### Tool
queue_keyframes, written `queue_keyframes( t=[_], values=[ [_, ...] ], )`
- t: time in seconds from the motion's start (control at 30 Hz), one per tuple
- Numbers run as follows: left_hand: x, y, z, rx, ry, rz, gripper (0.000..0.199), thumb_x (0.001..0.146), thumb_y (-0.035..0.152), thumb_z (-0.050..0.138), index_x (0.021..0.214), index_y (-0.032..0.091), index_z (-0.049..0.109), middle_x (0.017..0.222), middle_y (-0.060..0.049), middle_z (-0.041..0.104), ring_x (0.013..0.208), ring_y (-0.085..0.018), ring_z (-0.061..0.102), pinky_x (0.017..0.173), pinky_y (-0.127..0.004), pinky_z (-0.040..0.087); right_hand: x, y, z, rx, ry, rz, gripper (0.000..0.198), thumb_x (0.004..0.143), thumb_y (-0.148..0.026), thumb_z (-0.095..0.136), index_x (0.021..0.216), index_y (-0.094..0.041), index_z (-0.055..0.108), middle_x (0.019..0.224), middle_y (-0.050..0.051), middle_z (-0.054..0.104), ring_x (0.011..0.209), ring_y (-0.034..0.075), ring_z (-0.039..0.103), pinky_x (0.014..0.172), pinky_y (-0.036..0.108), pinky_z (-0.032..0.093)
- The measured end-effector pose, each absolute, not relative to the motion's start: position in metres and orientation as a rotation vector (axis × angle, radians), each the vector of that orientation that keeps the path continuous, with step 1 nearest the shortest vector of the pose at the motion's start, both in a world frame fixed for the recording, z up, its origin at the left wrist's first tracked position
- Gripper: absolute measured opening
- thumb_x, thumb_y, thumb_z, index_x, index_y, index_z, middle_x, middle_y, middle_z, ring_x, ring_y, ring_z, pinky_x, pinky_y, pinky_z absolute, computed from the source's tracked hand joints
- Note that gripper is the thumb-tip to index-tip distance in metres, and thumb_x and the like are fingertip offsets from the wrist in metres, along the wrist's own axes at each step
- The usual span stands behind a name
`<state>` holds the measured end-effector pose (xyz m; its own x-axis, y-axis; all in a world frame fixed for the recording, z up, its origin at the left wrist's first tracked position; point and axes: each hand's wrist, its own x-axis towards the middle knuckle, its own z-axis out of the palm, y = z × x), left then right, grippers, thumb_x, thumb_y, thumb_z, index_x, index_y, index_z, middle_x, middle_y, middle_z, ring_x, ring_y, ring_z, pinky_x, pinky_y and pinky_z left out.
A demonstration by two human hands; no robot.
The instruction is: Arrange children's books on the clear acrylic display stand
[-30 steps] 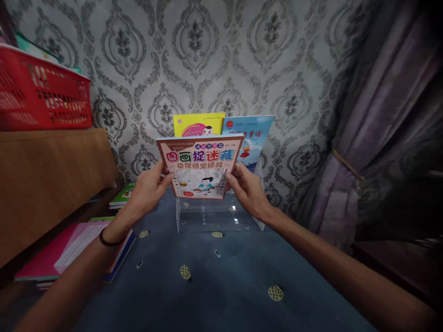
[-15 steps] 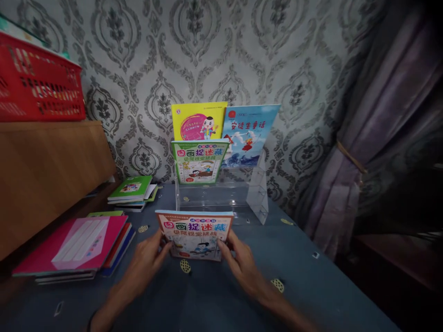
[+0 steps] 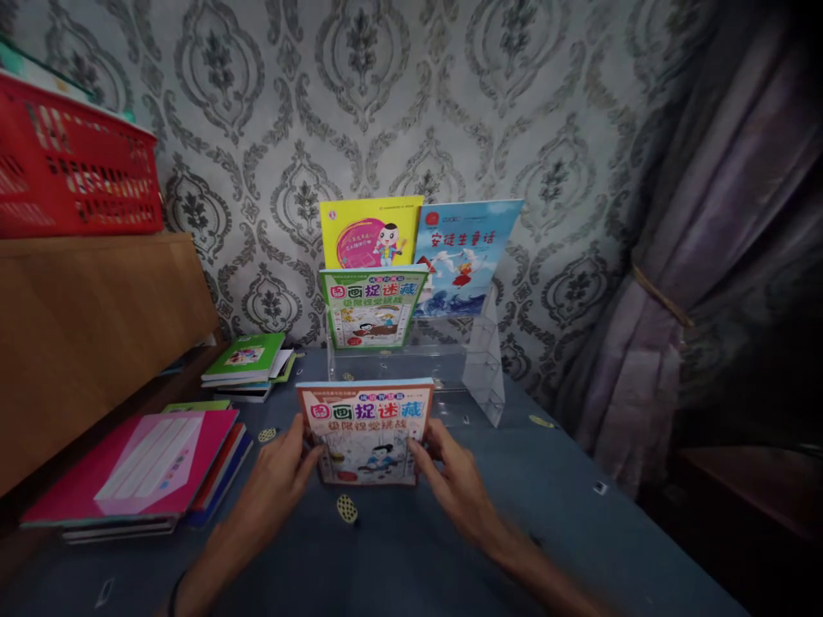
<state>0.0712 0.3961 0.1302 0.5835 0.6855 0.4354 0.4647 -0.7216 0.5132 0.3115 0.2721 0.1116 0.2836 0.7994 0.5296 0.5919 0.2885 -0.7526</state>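
Fingers of left hand (image 3: 275, 471) and right hand (image 3: 455, 473) are pinching brown-bordered book (image 3: 368, 435) at left and right edges; likely weighing little, bending if squeezed; mid-edges suiting best.

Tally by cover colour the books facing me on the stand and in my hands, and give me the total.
Yellow book on the clear stand: 1
Blue book on the stand: 1
Green-bordered book on the stand: 1
Brown-bordered book in both hands: 1
Total: 4
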Motion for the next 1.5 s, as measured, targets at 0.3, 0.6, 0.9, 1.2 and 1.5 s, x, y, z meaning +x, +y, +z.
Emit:
queue_keyframes(
  t=[0.3, 0.6, 0.9, 1.2, 1.5],
  values=[
    [0.1, 0.421, 0.203, 2.676, 0.909, 1.164, 0.014, 0.094, 0.033, 0.046, 0.103, 0.022, 0.048, 0.086, -0.008, 0.071, 0.08, -0.028, 0.07, 0.066, -0.036, 0.051, 0.339, 0.303, 0.17, -1.302, -1.451, -0.052, 0.017, 0.099, -0.041, 0.051, 0.097, -0.025, 0.053, 0.084, 0.004, 0.067, 0.073, 0.02, 0.065, 0.066, 0.034, 0.056],
    [0.124, 0.442, 0.28, 2.822, 0.917, 1.409, 0.024, 0.095, 0.031, 0.051, 0.115, 0.019, 0.049, 0.093, -0.007, 0.071, 0.086, -0.025, 0.071, 0.078, -0.036, 0.054, 0.367, 0.335, 0.245, -1.13, -1.484, -0.262, 0.033, 0.101, -0.051, 0.05, 0.119, -0.023, 0.052, 0.102, 0.008, 0.067, 0.092, 0.025, 0.067, 0.076, 0.042, 0.061],
    [0.142, 0.466, 0.3, 2.839, 0.912, 1.54, 0.029, 0.1, 0.03, 0.05, 0.124, 0.017, 0.045, 0.102, -0.008, 0.071, 0.095, -0.025, 0.071, 0.088, -0.038, 0.055, 0.38, 0.362, 0.273, -1.061, -1.515, -0.359, 0.042, 0.101, -0.058, 0.047, 0.123, -0.023, 0.051, 0.113, 0.01, 0.064, 0.104, 0.027, 0.065, 0.088, 0.048, 0.06],
    [0.15, 0.478, 0.292, 2.834, 1.004, 1.416, 0.029, 0.098, 0.026, 0.051, 0.124, 0.015, 0.045, 0.102, -0.011, 0.07, 0.097, -0.029, 0.07, 0.092, -0.041, 0.052, 0.387, 0.376, 0.262, -1.122, -1.489, -0.333, 0.043, 0.1, -0.059, 0.046, 0.126, -0.024, 0.051, 0.113, 0.011, 0.065, 0.105, 0.028, 0.064, 0.087, 0.047, 0.061],
    [0.154, 0.492, 0.283, 2.851, 0.999, 1.441, 0.029, 0.097, 0.028, 0.05, 0.123, 0.015, 0.049, 0.102, -0.012, 0.072, 0.101, -0.03, 0.069, 0.091, -0.04, 0.052, 0.395, 0.388, 0.254, -1.193, -1.512, -0.305, 0.04, 0.102, -0.052, 0.043, 0.129, -0.023, 0.049, 0.114, 0.012, 0.065, 0.101, 0.026, 0.063, 0.09, 0.045, 0.059]
  ],
)
